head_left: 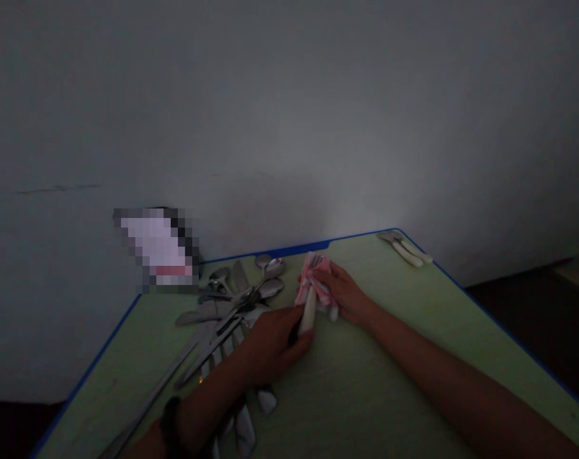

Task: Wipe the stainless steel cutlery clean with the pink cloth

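My left hand (282, 338) is closed round the pale handle of a fork (309, 311). The fork's tines poke up past a pink and white cloth (323, 294). Wrapped over the fork's neck, the cloth is pinched in my right hand (341, 290). Part of my left hand's grip is hidden behind its own back. Beside and beneath my left forearm lies a loose pile of cutlery, with spoons (271, 288), table knives (198, 317) and several light handles (244, 427).
Two pale-handled forks (404, 248) lie together at the table's far right corner. A blurred-out upright object (158, 248) leans by the wall (289, 127) at back left. The green table (365, 395) has a blue edge.
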The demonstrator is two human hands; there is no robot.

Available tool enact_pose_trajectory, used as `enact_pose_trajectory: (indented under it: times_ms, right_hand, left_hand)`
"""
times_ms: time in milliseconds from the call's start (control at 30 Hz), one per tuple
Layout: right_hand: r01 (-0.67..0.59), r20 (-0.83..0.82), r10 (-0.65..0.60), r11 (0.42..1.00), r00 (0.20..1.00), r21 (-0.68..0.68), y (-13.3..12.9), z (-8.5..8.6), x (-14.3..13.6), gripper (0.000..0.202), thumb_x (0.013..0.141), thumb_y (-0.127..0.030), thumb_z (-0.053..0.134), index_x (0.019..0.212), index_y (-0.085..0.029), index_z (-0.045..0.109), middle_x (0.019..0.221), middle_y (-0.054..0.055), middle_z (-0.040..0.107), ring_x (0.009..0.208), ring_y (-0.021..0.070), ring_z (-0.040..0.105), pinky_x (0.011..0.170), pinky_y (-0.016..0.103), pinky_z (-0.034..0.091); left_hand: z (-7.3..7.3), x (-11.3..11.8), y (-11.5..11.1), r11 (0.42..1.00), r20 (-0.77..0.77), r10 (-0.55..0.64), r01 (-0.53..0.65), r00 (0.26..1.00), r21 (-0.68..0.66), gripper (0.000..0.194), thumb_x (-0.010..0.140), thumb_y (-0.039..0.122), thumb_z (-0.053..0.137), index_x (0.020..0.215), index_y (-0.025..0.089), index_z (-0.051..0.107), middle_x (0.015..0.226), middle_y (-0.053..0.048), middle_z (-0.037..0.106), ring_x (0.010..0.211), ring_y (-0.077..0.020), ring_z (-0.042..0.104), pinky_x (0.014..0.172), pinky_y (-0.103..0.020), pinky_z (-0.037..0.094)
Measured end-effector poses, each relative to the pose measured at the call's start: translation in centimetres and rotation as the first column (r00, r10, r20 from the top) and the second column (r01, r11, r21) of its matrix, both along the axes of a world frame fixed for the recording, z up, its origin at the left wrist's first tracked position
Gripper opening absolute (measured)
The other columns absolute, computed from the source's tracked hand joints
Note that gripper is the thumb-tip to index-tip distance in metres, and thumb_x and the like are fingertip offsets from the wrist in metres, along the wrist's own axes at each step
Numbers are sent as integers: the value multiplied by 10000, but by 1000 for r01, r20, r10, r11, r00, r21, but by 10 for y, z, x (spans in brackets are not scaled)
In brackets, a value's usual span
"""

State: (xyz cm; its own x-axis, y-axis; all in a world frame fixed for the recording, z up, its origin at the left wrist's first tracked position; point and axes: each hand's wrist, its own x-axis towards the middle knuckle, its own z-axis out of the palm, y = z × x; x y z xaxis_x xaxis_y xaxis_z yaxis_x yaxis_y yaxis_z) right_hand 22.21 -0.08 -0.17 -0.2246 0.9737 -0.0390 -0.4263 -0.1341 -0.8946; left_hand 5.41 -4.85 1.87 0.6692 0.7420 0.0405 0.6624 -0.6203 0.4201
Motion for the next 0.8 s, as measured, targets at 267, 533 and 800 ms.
enact_pose_trajectory:
  times_ms: [267,533,800]
  right_hand:
    - [13,18,-13,999,1000,35,-1,-2,0,303,688,-414,660,849,-171,580,786,29,643,695,141,592,666,289,475]
    - [-17,-18,17,999,1000,31,0,-1,0,315,681,-422,671,850,-172,579,797,30,643,688,134,587,675,292,476]
    - [-22,-18,22,999,1000,34,3,-6,0,319,687,-420,668,865,-167,591,815,36,647,700,136,591,683,291,469]
  left_hand:
    - [-1,0,1,1000,10,1,-1,1000,9,217,879,335,385,887,169,526,767,-29,579,663,-158,517,620,-265,379]
    - [2,1,0,1000,30,7,-7,1000,-3,216,873,329,383,875,173,532,764,-28,588,660,-155,520,606,-256,378]
    - [3,1,0,1000,16,6,-6,1000,-13,218,872,323,386,895,164,534,776,-33,592,666,-157,522,620,-264,383]
